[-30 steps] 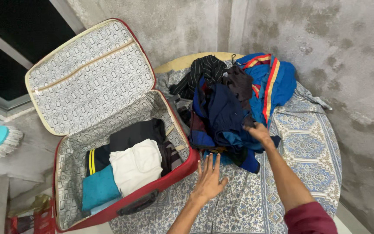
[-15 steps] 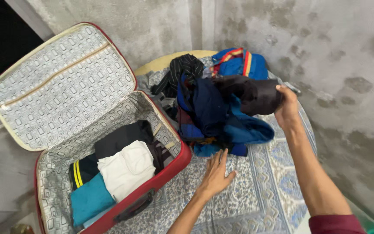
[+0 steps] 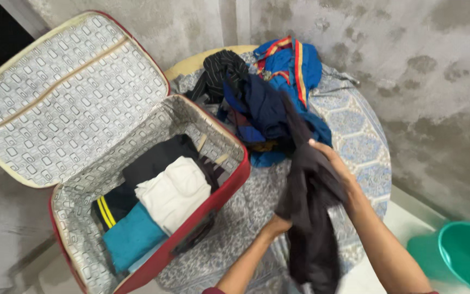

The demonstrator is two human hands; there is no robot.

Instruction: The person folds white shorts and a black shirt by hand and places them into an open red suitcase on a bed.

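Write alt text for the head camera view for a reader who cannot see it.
Two bare hands, left hand and right hand, hold up a dark garment over a round table covered in a patterned blue cloth. An open red suitcase with folded clothes lies to the left, a pile of clothes behind.

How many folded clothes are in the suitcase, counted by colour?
In the red suitcase:
White fold: 1
Teal fold: 1
Black fold with yellow stripes: 1
Plain black fold: 1
Total: 4 that show; any beneath are hidden.
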